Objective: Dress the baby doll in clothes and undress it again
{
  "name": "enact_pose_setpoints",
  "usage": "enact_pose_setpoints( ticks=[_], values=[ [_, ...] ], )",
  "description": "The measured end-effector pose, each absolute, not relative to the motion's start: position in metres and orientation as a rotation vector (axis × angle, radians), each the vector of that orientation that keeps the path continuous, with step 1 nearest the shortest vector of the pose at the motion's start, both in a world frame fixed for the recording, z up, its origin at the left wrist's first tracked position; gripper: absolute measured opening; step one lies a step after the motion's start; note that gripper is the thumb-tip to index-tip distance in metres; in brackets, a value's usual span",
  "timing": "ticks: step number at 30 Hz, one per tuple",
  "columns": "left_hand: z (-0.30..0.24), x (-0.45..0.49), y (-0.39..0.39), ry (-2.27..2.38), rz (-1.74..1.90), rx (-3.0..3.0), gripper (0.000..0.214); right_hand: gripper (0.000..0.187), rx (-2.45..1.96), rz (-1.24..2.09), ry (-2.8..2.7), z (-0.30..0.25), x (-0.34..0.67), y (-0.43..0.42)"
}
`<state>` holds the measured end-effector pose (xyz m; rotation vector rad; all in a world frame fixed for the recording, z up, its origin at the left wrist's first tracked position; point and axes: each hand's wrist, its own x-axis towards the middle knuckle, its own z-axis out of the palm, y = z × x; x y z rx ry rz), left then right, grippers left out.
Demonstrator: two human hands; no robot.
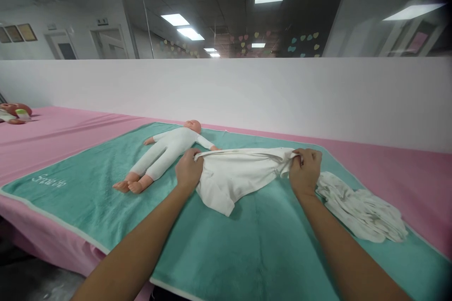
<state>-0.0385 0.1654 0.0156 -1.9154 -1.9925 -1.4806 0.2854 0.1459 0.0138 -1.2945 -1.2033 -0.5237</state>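
A white cloth garment (236, 174) is stretched between my two hands above a green towel (226, 254). My left hand (189, 169) is closed on its left end, and my right hand (306, 169) pinches the upper right corner. The lower part of the cloth hangs loose, with a pointed flap toward me; its exact kind is not clear. Left of my left hand a baby doll (169, 148) in a white bodysuit lies on its back, its head toward the wall. Beside my right wrist rests a crumpled white patterned cloth (363, 209).
The towel lies over a pink sheet (70, 127) on a table whose front edge shows at lower left. Another doll (16, 113) lies at the far left. A white low wall (226, 94) with glass above it bounds the back.
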Motion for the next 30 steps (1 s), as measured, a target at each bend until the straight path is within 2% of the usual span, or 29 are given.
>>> enact_pose_setpoints(
  ticks=[6, 8, 12, 16, 18, 21, 23, 26, 30],
  values=[
    [0.011, -0.043, 0.172, -2.094, -1.105, -2.013, 0.017, 0.027, -1.421, -0.554, -1.083, 0.002, 0.304, 0.148],
    [0.01, -0.044, 0.174, -2.173, -1.162, -2.068, 0.017, 0.027, -1.508, -0.54, -1.026, -0.003, 0.311, 0.147],
    [0.014, -0.041, 0.175, -2.175, -1.589, -2.232, 0.014, 0.026, -1.701, -0.455, -1.047, -0.012, 0.323, 0.147],
    [0.018, -0.034, 0.17, -2.093, -1.824, -2.526, 0.019, 0.021, -1.743, -0.625, -1.257, -0.006, 0.308, 0.147],
    [0.019, -0.028, 0.166, -2.007, -1.849, -2.552, 0.019, 0.02, -1.591, -0.675, -1.46, 0.0, 0.283, 0.146],
    [0.018, -0.02, 0.158, -1.913, -1.76, -2.503, 0.017, 0.025, -1.275, -0.486, -1.913, 0.004, 0.234, 0.141],
    [0.017, -0.017, 0.153, -1.849, -1.684, -2.456, 0.017, 0.029, -1.219, -0.362, -2.167, 0.001, 0.209, 0.138],
    [0.016, -0.017, 0.15, -1.777, -1.618, -2.364, 0.018, 0.033, -1.318, -0.251, -2.349, -0.007, 0.202, 0.137],
    [0.017, -0.023, 0.151, -1.773, -1.634, -2.146, 0.026, 0.019, -1.553, -0.396, -2.129, -0.003, 0.233, 0.14]
  ],
)
